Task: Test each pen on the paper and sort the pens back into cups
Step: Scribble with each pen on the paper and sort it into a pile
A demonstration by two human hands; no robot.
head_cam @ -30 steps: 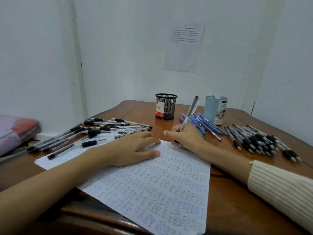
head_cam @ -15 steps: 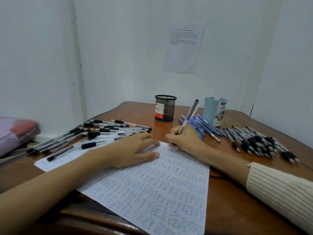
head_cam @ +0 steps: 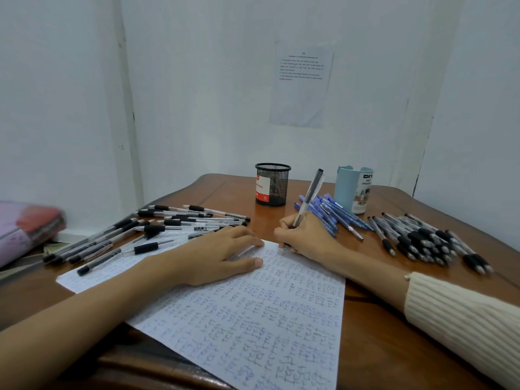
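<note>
A sheet of paper (head_cam: 253, 319) covered in small handwritten words lies on the wooden table (head_cam: 394, 347). My left hand (head_cam: 213, 254) rests flat on its upper part, fingers straight. My right hand (head_cam: 306, 236) grips a grey pen (head_cam: 308, 197) with its tip at the paper's top edge. Behind stand a black mesh cup (head_cam: 272, 184) and a pale blue cup (head_cam: 355, 189). Black-grip pens (head_cam: 157, 226) lie in a pile at the left, blue pens (head_cam: 334, 211) in the middle, more black-grip pens (head_cam: 422, 239) at the right.
A second written sheet (head_cam: 92, 273) lies under the left pile. A pink and red bundle (head_cam: 26, 229) sits at the far left edge. White walls close in behind the table, with a printed notice (head_cam: 302, 83) stuck on.
The right hand has shifted slightly while the pen stays at the paper's top edge. The left hand has stayed flat on the sheet.
</note>
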